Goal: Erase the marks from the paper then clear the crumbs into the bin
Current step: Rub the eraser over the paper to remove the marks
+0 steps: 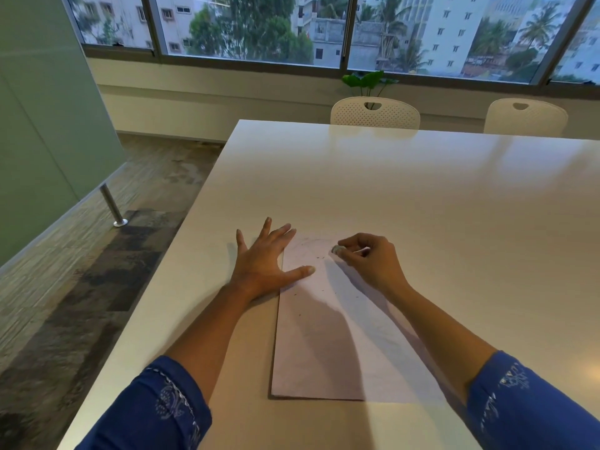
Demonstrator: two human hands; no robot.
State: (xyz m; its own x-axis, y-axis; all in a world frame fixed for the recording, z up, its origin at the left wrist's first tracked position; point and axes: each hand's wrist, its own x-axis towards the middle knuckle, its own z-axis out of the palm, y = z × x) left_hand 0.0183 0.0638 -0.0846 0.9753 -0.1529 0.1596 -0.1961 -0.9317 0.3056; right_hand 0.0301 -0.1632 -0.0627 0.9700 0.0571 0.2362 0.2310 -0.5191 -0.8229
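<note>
On the near left part of the table [422, 196], you spread your left hand [264, 259] flat over the paper's [324, 345] left edge to pin it, while your right hand [367, 259] pinches the eraser [336, 250] against faint far-end marks [306, 246], crumbs [321, 258] scattered nearby.

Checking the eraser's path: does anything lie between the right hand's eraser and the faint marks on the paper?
Nothing visible does. The right hand pinches the eraser right beside the faint marks on the paper; the left hand rests flat on its left edge.

head: worn | faces forward-down | close over table [422, 196] | single view
</note>
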